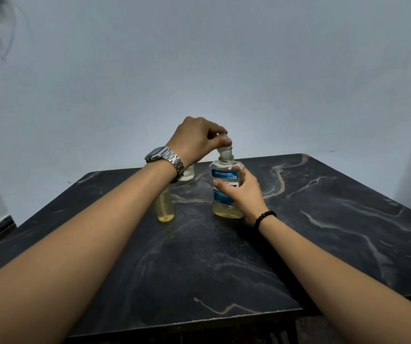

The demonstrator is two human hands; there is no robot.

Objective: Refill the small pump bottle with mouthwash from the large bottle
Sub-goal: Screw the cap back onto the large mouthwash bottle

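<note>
Hands were on the large bottle (226,187), which stood upright on the dark table (323,219) near the middle. Our right hand (243,194) was wrapped around its middle, fingers pressed on the blue label. Our left hand (197,140) reached over and pinched the cap (225,141) at the top with its fingertips.

We thought the cap was being turned, off or on; we could not tell which. To do it well, we had to hold the bottle still and straight, so nothing spilled, and turn only the cap.

The small pump bottle (165,206) stood just beside the large one, partly hidden behind our left arm. We could not see its top.

Both bottles were clear and smooth, with pale yellow liquid inside. The large one was flat and wide with a thin neck. The small one was round and thin. The table looked like dark stone with light wavy lines. A small clear jar (187,173) stood behind our wrist.
</note>
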